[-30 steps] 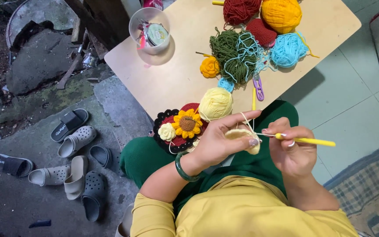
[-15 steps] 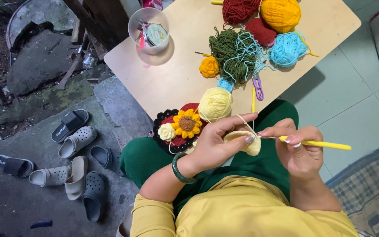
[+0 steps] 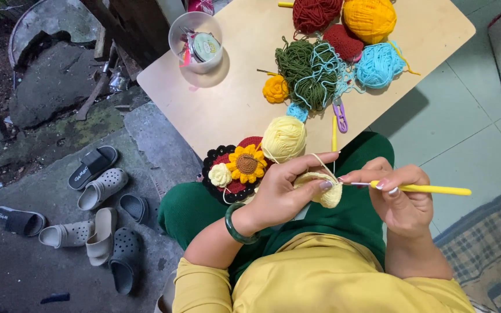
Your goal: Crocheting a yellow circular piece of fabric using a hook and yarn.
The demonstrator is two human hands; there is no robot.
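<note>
Your left hand [image 3: 282, 194] has its grip pinched on the small pale yellow crochet piece [image 3: 323, 188], thumb on the near side, fingers curled over the top, with the working strand running over your raised index finger. The piece sits in front of your chest, over your lap, just off the near edge of the table [image 3: 250, 87]. It looks soft, light and floppy, so it likely handles best when pinched close to the stitch being worked, where the fabric would otherwise fold away from the hook. Just right of that grip, your right hand [image 3: 401, 200] is pressed around the yellow crochet hook [image 3: 430, 189], held like a knife with thumb and forefinger near the metal shaft, the tip touching the piece and the handle pointing out to the right. The hook is thin, stiff and smooth, probably prone to turning if held loosely. Both wrists bend inward, forearms angled in from your sides, and a dark green bangle [image 3: 236, 223] circles the left wrist. Just beyond the left grip lies the pale yellow yarn ball [image 3: 284, 138] feeding the strand, with a sunflower coaster [image 3: 236, 168] beside it. Farther off on the table sit the other yarn balls [image 3: 343, 35] and a clear jar [image 3: 195, 40]; sandals [image 3: 88, 203] lie well off to the left on the ground.
</note>
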